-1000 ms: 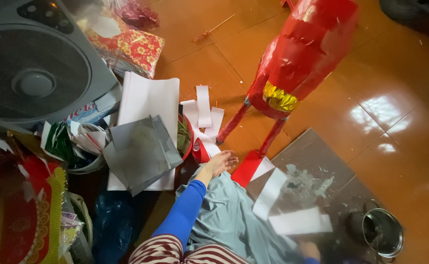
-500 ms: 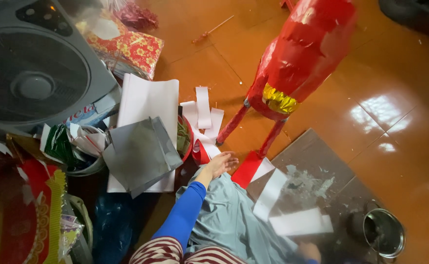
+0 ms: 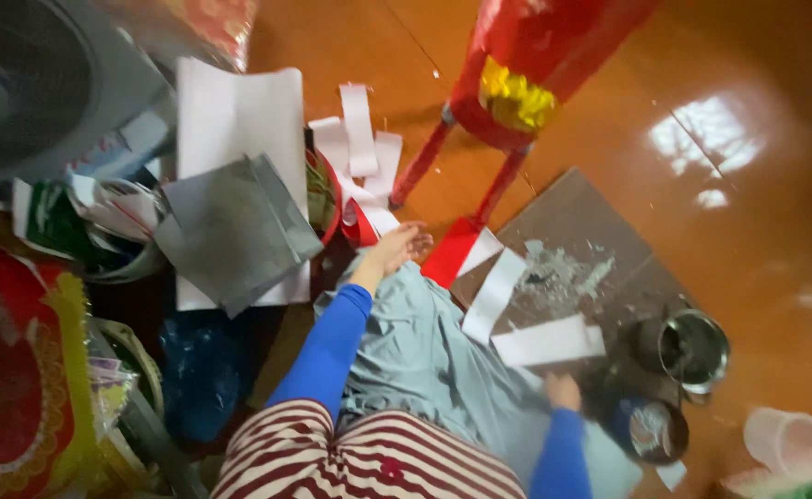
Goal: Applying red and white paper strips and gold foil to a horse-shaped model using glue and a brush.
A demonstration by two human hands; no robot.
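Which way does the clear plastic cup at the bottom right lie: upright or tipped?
Tipped. The clear plastic cup lies on its side on the orange floor, its open mouth turned toward the right; the blur hides any contents.

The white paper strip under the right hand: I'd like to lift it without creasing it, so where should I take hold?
Likely the free far end of the white paper strip, pinched from the right, since the right hand already sits at its near edge and the strip lies flat on the grey board.
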